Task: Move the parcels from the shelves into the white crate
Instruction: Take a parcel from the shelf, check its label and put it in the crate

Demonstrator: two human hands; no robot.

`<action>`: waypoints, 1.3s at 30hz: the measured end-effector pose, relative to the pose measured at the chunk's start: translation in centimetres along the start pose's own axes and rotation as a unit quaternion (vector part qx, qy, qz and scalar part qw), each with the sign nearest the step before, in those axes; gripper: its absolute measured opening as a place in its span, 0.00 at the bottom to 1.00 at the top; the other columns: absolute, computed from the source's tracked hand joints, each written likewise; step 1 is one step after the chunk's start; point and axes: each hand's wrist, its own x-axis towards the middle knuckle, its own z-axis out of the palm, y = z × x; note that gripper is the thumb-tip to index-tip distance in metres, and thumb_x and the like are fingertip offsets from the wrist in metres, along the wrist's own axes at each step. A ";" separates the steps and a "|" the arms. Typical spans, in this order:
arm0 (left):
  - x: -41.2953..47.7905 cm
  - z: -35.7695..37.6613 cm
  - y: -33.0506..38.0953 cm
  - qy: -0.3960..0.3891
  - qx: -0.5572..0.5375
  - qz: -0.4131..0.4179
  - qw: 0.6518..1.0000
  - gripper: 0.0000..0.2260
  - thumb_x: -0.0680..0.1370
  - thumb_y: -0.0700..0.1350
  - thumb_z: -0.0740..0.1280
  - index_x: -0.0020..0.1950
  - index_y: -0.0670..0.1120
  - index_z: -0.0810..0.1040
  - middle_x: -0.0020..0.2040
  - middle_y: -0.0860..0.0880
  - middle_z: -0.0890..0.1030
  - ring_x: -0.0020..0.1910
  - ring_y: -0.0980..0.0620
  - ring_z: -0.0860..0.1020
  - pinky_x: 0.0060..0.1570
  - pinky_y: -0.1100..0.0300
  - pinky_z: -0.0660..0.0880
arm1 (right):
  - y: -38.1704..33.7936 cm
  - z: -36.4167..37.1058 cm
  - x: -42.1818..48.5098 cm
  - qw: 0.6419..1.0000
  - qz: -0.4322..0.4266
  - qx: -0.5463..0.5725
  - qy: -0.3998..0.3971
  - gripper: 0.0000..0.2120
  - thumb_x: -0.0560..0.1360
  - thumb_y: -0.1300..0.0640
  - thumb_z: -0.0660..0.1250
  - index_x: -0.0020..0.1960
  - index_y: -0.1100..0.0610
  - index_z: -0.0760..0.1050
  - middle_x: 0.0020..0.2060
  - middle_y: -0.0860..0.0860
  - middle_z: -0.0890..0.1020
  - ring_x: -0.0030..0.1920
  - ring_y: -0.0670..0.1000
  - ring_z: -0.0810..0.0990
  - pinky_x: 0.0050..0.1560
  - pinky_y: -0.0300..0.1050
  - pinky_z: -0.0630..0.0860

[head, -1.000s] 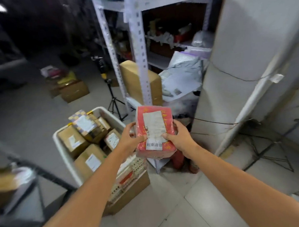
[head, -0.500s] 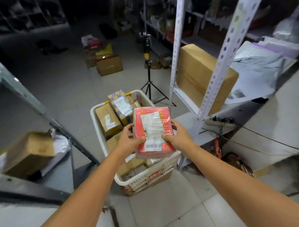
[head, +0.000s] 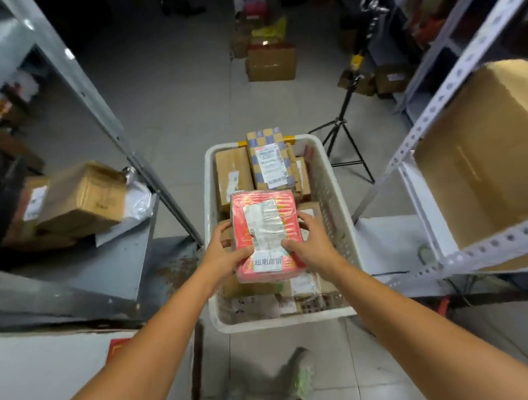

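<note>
A red parcel [head: 265, 234] with a white label hangs over the middle of the white crate [head: 337, 202]. My left hand [head: 226, 256] grips its left edge and my right hand [head: 311, 246] grips its right edge, thumbs on top. The crate stands on the floor straight ahead and holds several cardboard parcels, among them a blue-and-yellow checkered parcel [head: 268, 160] at its far end. On the left shelf [head: 108, 267] lies a brown box [head: 84, 198] beside a white bag. A large cardboard box [head: 485, 172] sits on the white shelf at the right.
A black tripod [head: 344, 129] stands just beyond the crate's right corner. More cardboard boxes [head: 270, 60] lie on the floor farther back. Slanting metal uprights of both shelf racks flank the crate. My shoe [head: 300, 376] is on the tiles below the crate.
The view swung left from the right-hand shelf until the crate came straight ahead. Both hands carried the red parcel from beside the crate to above its middle and lowered it.
</note>
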 end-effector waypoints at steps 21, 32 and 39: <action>13.6 -1.5 -7.3 -0.011 0.050 -0.077 0.996 0.42 0.72 0.41 0.77 0.77 0.55 0.56 0.70 0.48 0.72 0.66 0.48 0.74 0.63 0.43 0.75 | 5.8 4.8 13.4 0.994 0.066 -0.085 -0.004 0.32 0.75 0.64 0.71 0.75 0.52 0.63 0.55 0.40 0.74 0.59 0.48 0.75 0.54 0.47 0.77; 14.1 -1.4 -6.8 0.009 0.059 -0.100 0.993 0.39 0.74 0.38 0.74 0.78 0.53 0.57 0.67 0.47 0.74 0.64 0.47 0.76 0.60 0.43 0.77 | 5.9 4.7 14.4 0.990 0.065 -0.119 -0.034 0.35 0.75 0.60 0.73 0.76 0.49 0.61 0.68 0.49 0.74 0.66 0.52 0.74 0.63 0.53 0.75; 11.9 -2.2 -3.5 0.013 0.127 -0.084 0.988 0.26 0.78 0.39 0.68 0.75 0.47 0.65 0.63 0.47 0.77 0.53 0.53 0.78 0.47 0.61 0.77 | 2.4 2.9 12.4 0.969 0.080 -0.216 -0.086 0.29 0.75 0.48 0.71 0.74 0.54 0.67 0.66 0.52 0.77 0.64 0.53 0.76 0.60 0.48 0.74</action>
